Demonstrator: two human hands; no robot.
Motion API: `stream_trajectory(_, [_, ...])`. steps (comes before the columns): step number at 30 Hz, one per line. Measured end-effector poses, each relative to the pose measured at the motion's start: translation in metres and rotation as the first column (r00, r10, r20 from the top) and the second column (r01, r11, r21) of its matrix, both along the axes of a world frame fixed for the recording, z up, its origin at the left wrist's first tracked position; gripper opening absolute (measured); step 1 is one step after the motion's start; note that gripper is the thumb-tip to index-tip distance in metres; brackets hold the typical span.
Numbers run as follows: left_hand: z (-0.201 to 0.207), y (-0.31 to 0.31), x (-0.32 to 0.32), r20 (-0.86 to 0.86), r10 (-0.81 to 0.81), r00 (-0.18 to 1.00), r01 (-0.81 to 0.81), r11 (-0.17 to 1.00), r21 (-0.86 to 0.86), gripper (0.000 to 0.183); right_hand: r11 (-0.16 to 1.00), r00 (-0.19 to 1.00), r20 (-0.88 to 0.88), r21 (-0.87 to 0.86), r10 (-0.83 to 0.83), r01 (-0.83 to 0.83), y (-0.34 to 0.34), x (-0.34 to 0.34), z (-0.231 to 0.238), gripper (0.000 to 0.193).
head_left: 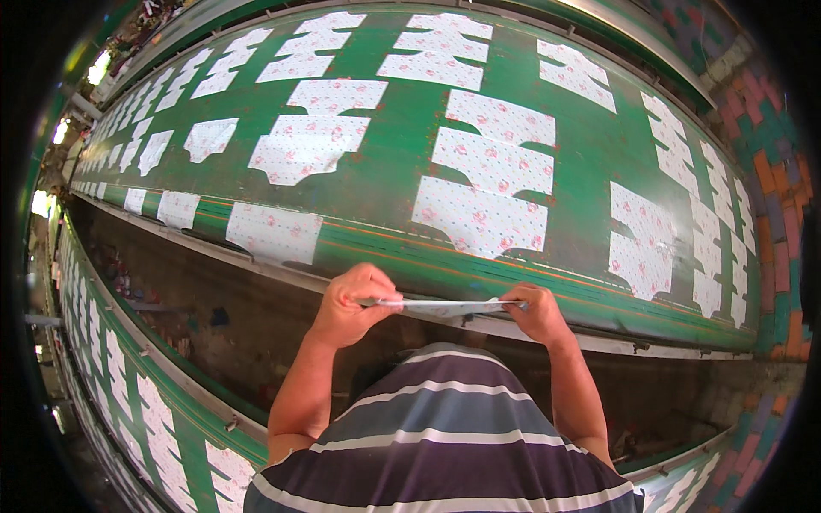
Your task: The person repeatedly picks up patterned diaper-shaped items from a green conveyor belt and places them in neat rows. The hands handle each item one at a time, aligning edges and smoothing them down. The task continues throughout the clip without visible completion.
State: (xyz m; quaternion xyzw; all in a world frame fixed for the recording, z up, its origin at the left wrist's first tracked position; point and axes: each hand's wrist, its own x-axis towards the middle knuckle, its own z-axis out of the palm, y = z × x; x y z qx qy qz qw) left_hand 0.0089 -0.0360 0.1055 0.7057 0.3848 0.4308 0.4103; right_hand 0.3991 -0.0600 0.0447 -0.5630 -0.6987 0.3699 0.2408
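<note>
A thin white piece of fabric (449,306) is stretched nearly level between my two hands, seen almost edge-on, with a bluish tint beneath. My left hand (346,306) pinches one end between thumb and fingers. At the other end, my right hand (537,315) pinches it the same way. Both hands are above the near edge of a long green table (590,145). Beyond the held piece lies a stack of overlapping white cut pieces with pink and blue print (483,218). Another printed piece (274,232) lies by the table's edge, beyond my left hand.
Rows of similar printed pieces (436,51) cover the table into the distance. A metal rail (676,342) runs along its near edge. A second green table (111,359) with printed pieces stands at lower left, across a dark gap. A coloured brick wall (774,248) is on the right.
</note>
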Motion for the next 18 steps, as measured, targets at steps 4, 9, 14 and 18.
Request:
stream_trajectory(4, [-0.028, -0.038, 0.019, 0.022, -0.118, 0.993, 0.119, 0.938, -0.327, 0.018, 0.999, 0.997, 0.053, -0.012, -0.05, 0.051, -0.033, 0.048, 0.002, 0.023])
stream_trajectory(9, [-0.056, -0.049, 0.05, -0.02, -0.042, 0.999, 0.032, 0.936, -0.35, 0.02, 0.994, 0.995, 0.003, -0.044, -0.105, 0.105, -0.054, 0.09, 0.001, 0.027])
stream_trajectory(14, [-0.064, -0.05, 0.068, -0.028, 0.042, 0.999, -0.05, 0.899, -0.435, 0.018, 0.987, 0.994, -0.043, -0.123, -0.104, 0.098, -0.062, 0.124, -0.007, 0.023])
stream_trajectory(18, [-0.069, -0.054, 0.071, -0.03, 0.199, 0.98, -0.185, 0.834, -0.519, 0.016, 0.987, 0.98, -0.191, -0.156, -0.056, 0.026, -0.063, 0.136, -0.022, 0.014])
